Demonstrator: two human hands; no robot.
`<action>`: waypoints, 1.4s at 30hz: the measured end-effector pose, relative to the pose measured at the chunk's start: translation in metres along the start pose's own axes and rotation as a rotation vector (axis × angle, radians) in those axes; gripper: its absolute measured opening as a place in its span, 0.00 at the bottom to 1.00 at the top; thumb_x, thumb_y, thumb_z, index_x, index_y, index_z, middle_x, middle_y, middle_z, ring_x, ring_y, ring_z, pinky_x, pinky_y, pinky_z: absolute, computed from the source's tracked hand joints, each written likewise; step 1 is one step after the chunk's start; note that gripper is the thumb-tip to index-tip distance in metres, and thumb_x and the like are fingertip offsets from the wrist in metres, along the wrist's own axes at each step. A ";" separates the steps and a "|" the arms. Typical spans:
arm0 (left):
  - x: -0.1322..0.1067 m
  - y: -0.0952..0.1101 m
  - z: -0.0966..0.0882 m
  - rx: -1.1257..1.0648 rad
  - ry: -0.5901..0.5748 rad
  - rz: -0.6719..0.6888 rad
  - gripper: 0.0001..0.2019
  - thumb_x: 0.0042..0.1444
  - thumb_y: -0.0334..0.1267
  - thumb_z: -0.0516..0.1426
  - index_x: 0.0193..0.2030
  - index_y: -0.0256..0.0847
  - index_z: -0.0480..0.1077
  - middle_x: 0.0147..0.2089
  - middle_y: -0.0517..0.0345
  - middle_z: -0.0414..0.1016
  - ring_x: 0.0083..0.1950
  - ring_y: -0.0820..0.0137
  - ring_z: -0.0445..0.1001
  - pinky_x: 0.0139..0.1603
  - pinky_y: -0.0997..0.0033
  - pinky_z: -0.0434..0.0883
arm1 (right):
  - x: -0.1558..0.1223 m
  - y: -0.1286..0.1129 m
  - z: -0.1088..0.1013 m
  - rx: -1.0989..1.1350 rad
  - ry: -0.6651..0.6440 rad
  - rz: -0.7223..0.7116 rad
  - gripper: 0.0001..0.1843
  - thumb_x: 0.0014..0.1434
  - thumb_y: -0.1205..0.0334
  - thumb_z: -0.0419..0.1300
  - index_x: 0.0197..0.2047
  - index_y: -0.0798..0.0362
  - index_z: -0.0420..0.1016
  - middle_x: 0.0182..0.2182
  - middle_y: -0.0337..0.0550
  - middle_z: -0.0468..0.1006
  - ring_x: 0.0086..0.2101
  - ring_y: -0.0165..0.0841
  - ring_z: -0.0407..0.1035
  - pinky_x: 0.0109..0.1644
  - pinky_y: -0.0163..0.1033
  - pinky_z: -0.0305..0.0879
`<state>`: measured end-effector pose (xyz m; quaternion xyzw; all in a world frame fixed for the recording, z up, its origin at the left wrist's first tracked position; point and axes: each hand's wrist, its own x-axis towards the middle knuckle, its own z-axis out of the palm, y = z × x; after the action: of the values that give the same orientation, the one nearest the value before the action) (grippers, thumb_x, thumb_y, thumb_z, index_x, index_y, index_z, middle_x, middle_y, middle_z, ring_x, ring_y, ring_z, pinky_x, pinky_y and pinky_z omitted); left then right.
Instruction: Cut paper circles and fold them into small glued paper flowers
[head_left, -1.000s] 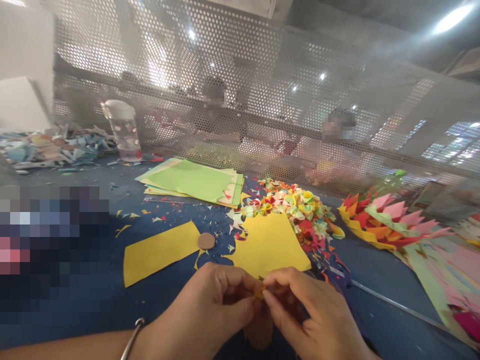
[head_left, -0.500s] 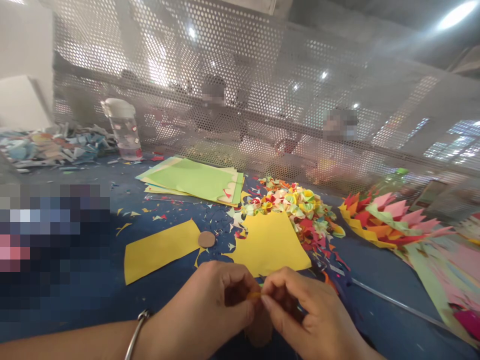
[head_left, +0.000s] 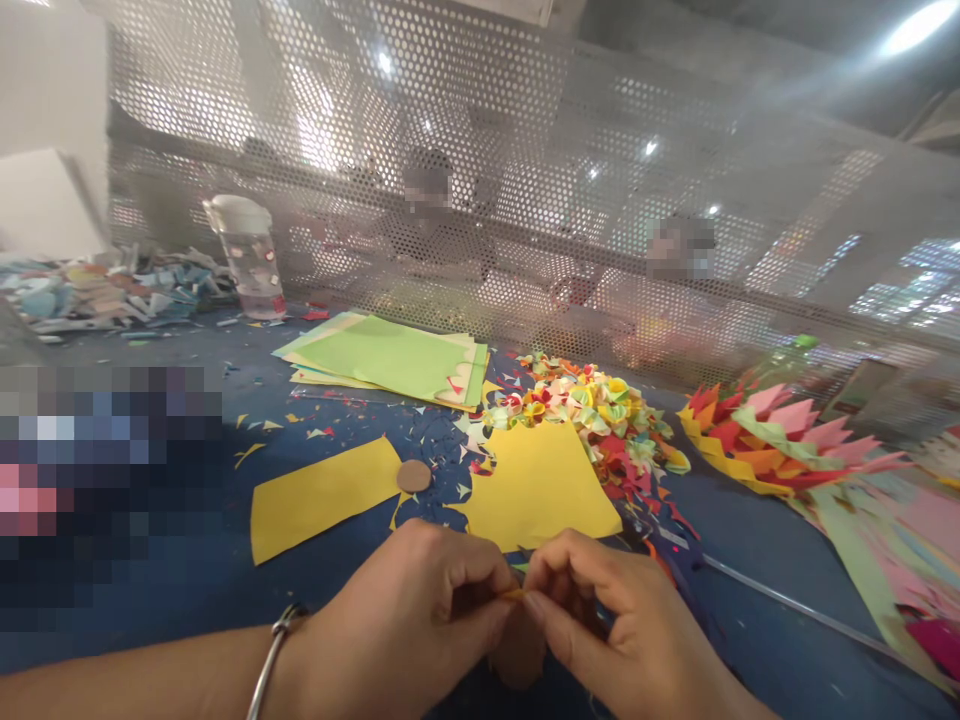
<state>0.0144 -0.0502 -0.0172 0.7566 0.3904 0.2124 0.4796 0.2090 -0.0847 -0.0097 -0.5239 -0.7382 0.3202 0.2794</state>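
Observation:
My left hand (head_left: 420, 620) and my right hand (head_left: 615, 630) meet low in the middle of the view, fingers curled. Between their fingertips they pinch a small yellow-orange paper piece (head_left: 515, 593), mostly hidden by the fingers. A metal bangle (head_left: 271, 650) sits on my left wrist. Just beyond the hands lie a yellow paper sheet (head_left: 536, 485) and a second yellow sheet (head_left: 319, 495), with a small brown disc (head_left: 413, 476) between them.
A heap of small folded paper flowers (head_left: 592, 410) lies behind the yellow sheet. Green and yellow sheets (head_left: 390, 362) are stacked further back. Spiky coloured paper pieces (head_left: 772, 440) lie at right. A plastic cup (head_left: 251, 260) and scrap pile (head_left: 105, 290) stand at left. Perforated metal screen (head_left: 525, 180) bounds the table; people sit behind it.
Both hands have sunk slightly lower in view while keeping the pinch on the small paper piece; the fingers have shifted a little around it.

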 end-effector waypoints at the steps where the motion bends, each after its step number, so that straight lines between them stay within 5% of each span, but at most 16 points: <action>1: 0.000 -0.001 0.000 -0.024 -0.007 -0.001 0.10 0.55 0.34 0.56 0.27 0.39 0.78 0.26 0.62 0.80 0.27 0.74 0.72 0.25 0.79 0.61 | 0.000 0.000 0.000 0.013 -0.005 0.011 0.07 0.60 0.59 0.58 0.32 0.52 0.71 0.21 0.33 0.69 0.21 0.26 0.62 0.24 0.30 0.59; 6: 0.006 -0.005 0.000 -0.372 -0.193 0.054 0.13 0.61 0.34 0.52 0.32 0.37 0.78 0.33 0.55 0.83 0.33 0.71 0.78 0.32 0.79 0.67 | 0.002 -0.002 -0.004 0.035 -0.003 0.034 0.10 0.62 0.58 0.57 0.32 0.54 0.72 0.21 0.33 0.67 0.22 0.26 0.61 0.26 0.30 0.59; 10: 0.009 -0.009 0.000 -0.525 -0.221 0.051 0.12 0.61 0.38 0.55 0.30 0.36 0.76 0.31 0.55 0.83 0.30 0.74 0.77 0.30 0.79 0.66 | 0.001 -0.003 -0.006 0.077 -0.004 0.061 0.12 0.64 0.55 0.55 0.35 0.54 0.72 0.21 0.33 0.67 0.20 0.26 0.62 0.23 0.31 0.59; 21: 0.005 -0.007 0.004 -0.215 -0.062 0.045 0.13 0.62 0.37 0.51 0.32 0.38 0.74 0.32 0.56 0.82 0.33 0.70 0.78 0.36 0.75 0.70 | 0.000 -0.004 -0.007 0.109 -0.012 0.113 0.13 0.64 0.54 0.55 0.36 0.55 0.73 0.20 0.33 0.66 0.18 0.25 0.61 0.21 0.30 0.58; 30: 0.001 0.002 -0.001 0.065 0.042 -0.001 0.12 0.60 0.39 0.53 0.31 0.40 0.75 0.28 0.61 0.78 0.29 0.73 0.71 0.29 0.77 0.63 | -0.001 -0.002 -0.006 0.144 -0.021 0.137 0.18 0.64 0.48 0.55 0.38 0.55 0.73 0.21 0.34 0.66 0.19 0.26 0.61 0.21 0.30 0.59; 42: -0.001 0.005 0.001 -0.175 -0.078 0.056 0.14 0.63 0.34 0.49 0.32 0.39 0.74 0.32 0.58 0.82 0.33 0.72 0.77 0.34 0.78 0.68 | 0.001 -0.007 -0.007 0.000 0.005 0.011 0.12 0.64 0.57 0.54 0.32 0.54 0.72 0.20 0.33 0.67 0.19 0.25 0.62 0.21 0.29 0.58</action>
<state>0.0164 -0.0524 -0.0135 0.7303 0.3300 0.2293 0.5525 0.2094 -0.0848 0.0002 -0.5288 -0.7347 0.3204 0.2792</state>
